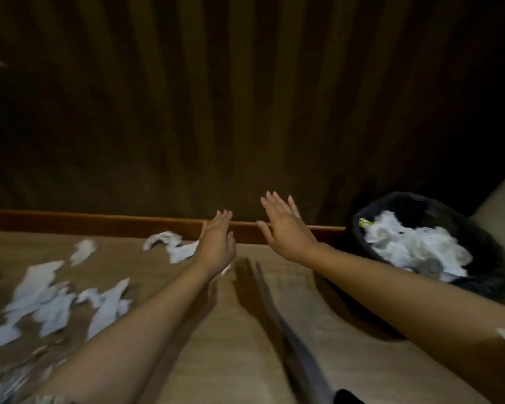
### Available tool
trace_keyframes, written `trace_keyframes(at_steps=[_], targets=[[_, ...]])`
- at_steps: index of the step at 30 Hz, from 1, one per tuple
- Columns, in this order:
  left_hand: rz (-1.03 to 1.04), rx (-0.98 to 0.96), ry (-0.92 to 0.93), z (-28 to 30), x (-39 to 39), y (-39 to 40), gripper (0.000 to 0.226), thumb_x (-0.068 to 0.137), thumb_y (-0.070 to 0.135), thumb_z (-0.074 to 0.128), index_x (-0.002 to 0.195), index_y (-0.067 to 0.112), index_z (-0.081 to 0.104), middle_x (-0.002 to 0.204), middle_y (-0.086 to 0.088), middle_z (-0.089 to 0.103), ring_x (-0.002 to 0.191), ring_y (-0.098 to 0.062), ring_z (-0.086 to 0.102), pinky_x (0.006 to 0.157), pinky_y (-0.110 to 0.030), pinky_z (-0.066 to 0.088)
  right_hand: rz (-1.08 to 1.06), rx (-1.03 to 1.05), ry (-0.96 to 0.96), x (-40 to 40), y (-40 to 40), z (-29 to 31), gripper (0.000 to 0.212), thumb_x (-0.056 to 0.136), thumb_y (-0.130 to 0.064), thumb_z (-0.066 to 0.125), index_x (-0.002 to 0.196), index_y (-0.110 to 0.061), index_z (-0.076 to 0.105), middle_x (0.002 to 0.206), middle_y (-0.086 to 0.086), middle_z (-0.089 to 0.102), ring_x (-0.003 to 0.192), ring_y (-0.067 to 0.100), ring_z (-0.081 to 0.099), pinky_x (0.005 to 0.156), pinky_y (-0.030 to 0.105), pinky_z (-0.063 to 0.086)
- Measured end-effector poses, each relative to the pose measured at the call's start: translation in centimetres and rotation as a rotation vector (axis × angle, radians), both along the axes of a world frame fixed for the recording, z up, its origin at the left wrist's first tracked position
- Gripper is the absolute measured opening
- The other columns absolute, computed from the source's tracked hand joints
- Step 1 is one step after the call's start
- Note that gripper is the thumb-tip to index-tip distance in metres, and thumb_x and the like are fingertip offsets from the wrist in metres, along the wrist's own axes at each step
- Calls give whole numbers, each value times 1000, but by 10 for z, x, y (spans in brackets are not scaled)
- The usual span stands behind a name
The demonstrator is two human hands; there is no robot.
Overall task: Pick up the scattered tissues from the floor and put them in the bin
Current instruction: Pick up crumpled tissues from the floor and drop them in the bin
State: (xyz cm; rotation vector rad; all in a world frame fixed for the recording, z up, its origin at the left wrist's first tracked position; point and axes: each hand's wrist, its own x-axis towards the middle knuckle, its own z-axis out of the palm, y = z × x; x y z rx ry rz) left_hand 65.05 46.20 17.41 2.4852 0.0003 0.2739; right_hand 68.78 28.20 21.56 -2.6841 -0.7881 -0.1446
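Our left hand (pixel 216 243) and right hand (pixel 286 228) hold nothing, fingers straight and close together. The nearest tissue (pixel 172 244) lies just left of our left hand, which is nearer; the bin (pixel 484 258) stands at right.

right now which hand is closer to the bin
Right. The right hand hovers open just left of the bin, with bare floor between them. The left hand is farther left, beside the tissue lying at the baseboard.
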Motion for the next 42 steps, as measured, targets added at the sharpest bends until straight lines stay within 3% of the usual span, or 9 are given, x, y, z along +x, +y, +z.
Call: trace_keyframes(at_steps=[5, 12, 18, 21, 27, 31, 35, 39, 42], targets=[[205, 19, 66, -6, -72, 99, 54, 95, 16, 48, 147, 10, 34, 154, -10, 33, 143, -28, 29, 116, -43, 21, 164, -152, 94, -20, 100, -7, 61, 102, -42, 38, 154, -20, 17, 164, 7, 0, 150, 24, -5, 118, 52, -7], [620, -58, 278, -51, -154, 176, 67, 86, 31, 61, 145, 13, 34, 155, -17, 26, 142, -35, 27, 113, -44, 30, -36, -59, 547, -54, 205, -67, 75, 95, -43, 53, 154, -30, 8, 161, 11, -20, 147, 40, -15, 114, 65, 8], [910, -280, 509, -127, -211, 194, 78, 79, 53, 61, 142, 15, 39, 142, -18, 47, 131, -39, 41, 107, -44, 38, -147, -40, 643, -36, 224, -136, 104, 75, -80, 51, 153, -36, -1, 156, 15, -31, 144, 44, -20, 114, 66, 7], [998, -217, 523, -159, -221, 194, 94, 69, 74, 49, 146, 22, 32, 153, -18, 31, 140, -40, 28, 109, -53, 35, -205, -126, 609, -13, 219, -171, 117, 64, -91, 44, 154, -31, 2, 160, 18, -18, 144, 47, -18, 111, 68, 3], [907, -53, 305, -170, -183, 170, 79, 85, 47, 65, 147, 12, 32, 160, -21, 7, 148, -36, 2, 119, -49, 18, -383, 7, 687, 27, 213, -207, 132, 49, -98, 48, 152, -35, -3, 161, 19, -14, 144, 50, -14, 111, 70, 9], [825, -4, 372, -181, -142, 182, 97, 73, 72, 59, 151, 34, 14, 162, -9, -10, 148, -30, -12, 119, -52, 15, -553, 100, 729, 53, 222, -213, 126, 58, -85, 64, 152, -37, -5, 156, 17, -29, 142, 48, -22, 109, 73, 9], [840, -21, 378, -185, -103, 199, 112, 62, 80, 62, 151, 42, 6, 159, -7, -23, 147, -31, -16, 118, -51, 8, -516, 139, 661, 68, 239, -233, 116, 61, -90, 53, 153, -35, 9, 160, 17, -18, 146, 42, -16, 113, 67, 0], [837, -53, 404, -197, -71, 223, 106, 69, 69, 68, 153, 32, 14, 162, -12, -6, 148, -34, -2, 117, -51, 17, -340, 118, 460, 69, 256, -257, 99, 65, -89, 51, 146, -38, 26, 161, 14, -7, 147, 39, -8, 117, 57, -3], [789, -56, 369, -216, -68, 231, 87, 76, 68, 61, 147, 28, 30, 160, -8, 19, 145, -27, 20, 114, -45, 30, -295, 110, 337, 70, 262, -274, 73, 74, -78, 55, 130, -32, 48, 156, 12, 13, 144, 37, 9, 116, 57, 17]])
